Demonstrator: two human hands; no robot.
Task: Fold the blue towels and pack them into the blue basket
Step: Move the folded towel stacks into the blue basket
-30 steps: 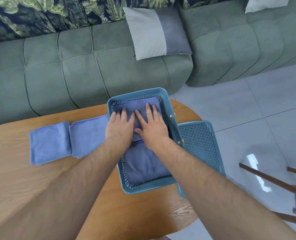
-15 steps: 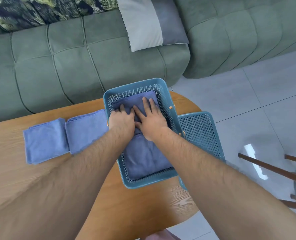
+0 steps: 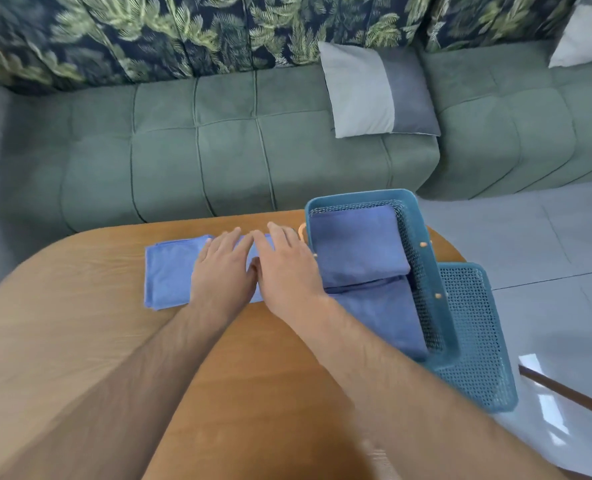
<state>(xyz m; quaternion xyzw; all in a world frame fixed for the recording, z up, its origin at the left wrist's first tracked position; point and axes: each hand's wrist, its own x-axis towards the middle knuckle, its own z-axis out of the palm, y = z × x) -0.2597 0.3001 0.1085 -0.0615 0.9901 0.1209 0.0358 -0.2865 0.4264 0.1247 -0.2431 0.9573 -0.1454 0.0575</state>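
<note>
Palms down: left hand (image 3: pixel 223 271) and right hand (image 3: pixel 284 268) side by side over folded towels (image 3: pixel 168 275) beside basket (image 3: pixel 357 197), grips spread.

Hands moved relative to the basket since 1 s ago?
Yes. The left hand and right hand came out of the blue basket, leftward, and are now over the folded towels beside it.
</note>
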